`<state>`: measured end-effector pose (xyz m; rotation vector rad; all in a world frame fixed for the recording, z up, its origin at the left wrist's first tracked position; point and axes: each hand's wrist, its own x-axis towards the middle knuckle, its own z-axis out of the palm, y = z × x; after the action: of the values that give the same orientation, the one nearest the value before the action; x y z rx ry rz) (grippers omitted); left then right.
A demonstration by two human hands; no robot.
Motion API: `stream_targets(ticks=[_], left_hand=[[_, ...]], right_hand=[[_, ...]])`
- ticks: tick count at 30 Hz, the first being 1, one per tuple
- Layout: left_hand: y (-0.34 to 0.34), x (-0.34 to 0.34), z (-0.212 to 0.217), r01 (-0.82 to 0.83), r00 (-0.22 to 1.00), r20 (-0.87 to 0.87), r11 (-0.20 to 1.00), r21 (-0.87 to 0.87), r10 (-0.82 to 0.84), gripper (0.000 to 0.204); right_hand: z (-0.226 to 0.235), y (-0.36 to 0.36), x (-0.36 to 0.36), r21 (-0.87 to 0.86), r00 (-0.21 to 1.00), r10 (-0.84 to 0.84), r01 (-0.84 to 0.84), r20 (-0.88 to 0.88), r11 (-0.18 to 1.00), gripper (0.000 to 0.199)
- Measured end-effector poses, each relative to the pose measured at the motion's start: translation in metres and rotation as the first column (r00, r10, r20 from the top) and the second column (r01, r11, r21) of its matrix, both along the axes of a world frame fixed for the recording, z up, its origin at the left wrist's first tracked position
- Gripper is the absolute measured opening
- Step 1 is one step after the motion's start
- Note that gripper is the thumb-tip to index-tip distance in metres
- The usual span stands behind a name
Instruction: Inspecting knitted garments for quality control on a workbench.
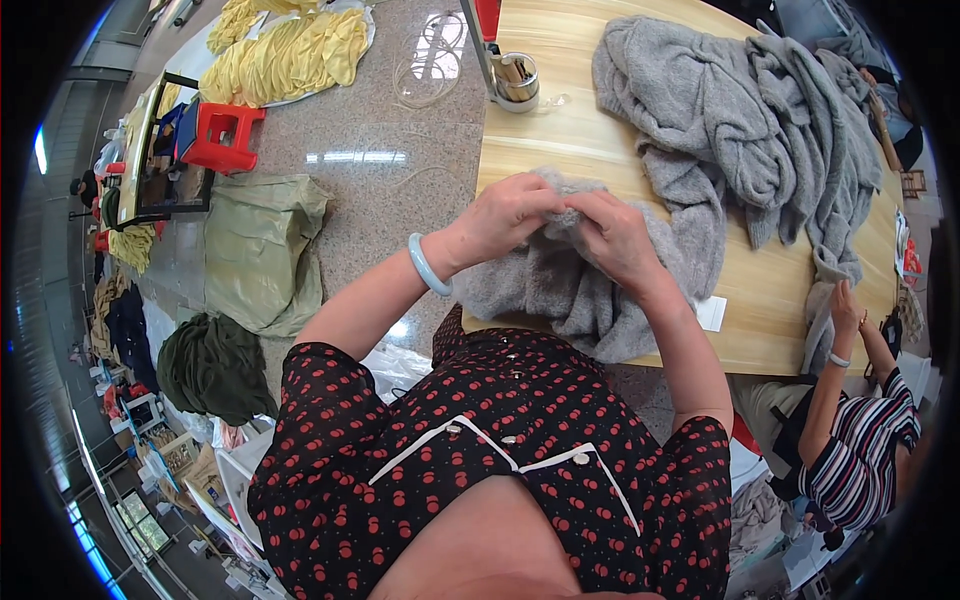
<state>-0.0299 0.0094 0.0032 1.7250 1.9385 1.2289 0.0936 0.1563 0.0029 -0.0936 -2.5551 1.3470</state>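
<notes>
A grey knitted garment (pixel 590 290) lies bunched at the near edge of the wooden table, part of it hanging over toward me. My left hand (pixel 505 218) pinches a raised fold of the knit, its fingertips pressed together. Close beside it, my right hand (pixel 615 235) grips the same fold with thumb and fingers. The fingertips of both hands nearly meet, and the exact spot they hold is partly hidden. A pale blue bangle circles my left wrist. Beyond my hands, a large heap of grey knitwear (pixel 710 110) spreads over the table's far right.
On the table (pixel 555 140) stands a metal cup (pixel 518 85) of tools, near its far left corner. A white paper (pixel 711 313) lies right of my garment. A co-worker (pixel 860 440) handles grey knit at right. Floor items at left include a red stool (pixel 222 135) and green sack (pixel 260 250).
</notes>
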Motion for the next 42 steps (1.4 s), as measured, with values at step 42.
stream_targets(ticks=[42], left_hand=[[0.013,0.027,-0.005,-0.392,0.681,0.659,0.919,-0.039,0.319,0.02]], right_hand=[[-0.022,-0.003,-0.008,-0.114,0.925,-0.32,0.303,-0.205,0.946,0.023]])
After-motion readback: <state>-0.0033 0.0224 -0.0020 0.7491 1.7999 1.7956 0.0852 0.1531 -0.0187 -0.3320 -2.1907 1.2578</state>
